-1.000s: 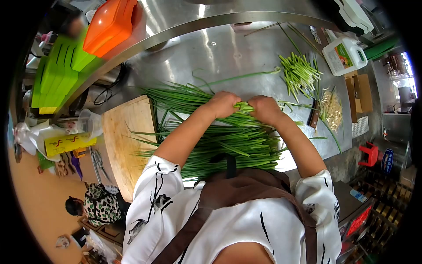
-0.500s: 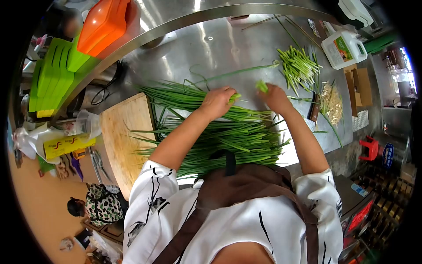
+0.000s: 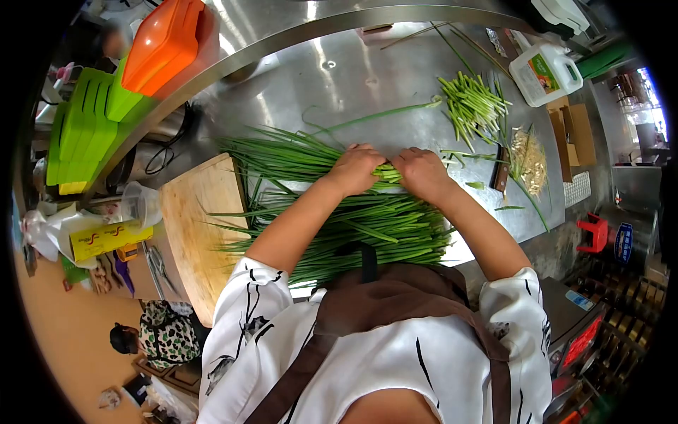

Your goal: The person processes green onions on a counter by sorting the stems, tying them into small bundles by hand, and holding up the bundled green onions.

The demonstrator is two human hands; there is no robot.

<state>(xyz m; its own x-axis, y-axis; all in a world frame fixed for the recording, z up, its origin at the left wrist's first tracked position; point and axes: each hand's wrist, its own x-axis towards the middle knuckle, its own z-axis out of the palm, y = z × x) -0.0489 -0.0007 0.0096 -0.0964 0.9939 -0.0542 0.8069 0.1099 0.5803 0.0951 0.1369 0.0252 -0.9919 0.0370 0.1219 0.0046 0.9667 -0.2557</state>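
My left hand [image 3: 355, 169] is closed around a bunch of long scallions [image 3: 282, 152], their leaves trailing to the left. Close beside it, my right hand [image 3: 424, 173] has its fingers closed on the pale stem ends of the same bunch. Under my forearms a thick layer of scallions [image 3: 381, 230] lies crosswise in front of the apron, partly over a white surface. Beyond my right hand sits a pile of short cut stems [image 3: 474, 106]. A knife with a brown handle [image 3: 501, 173] lies beside a heap of pale root trimmings [image 3: 528, 159].
A wooden cutting board [image 3: 201, 226] is at the left, on the steel table [image 3: 367, 78]. A white jug [image 3: 545, 74] stands at the far right. Orange [image 3: 162, 46] and green bins [image 3: 85, 131] are at upper left. A person [image 3: 159, 336] is at lower left.
My right hand, earlier apart from the left with a pale green piece in its fingers, has moved left to the stem ends. The left hand stays on the bunch.
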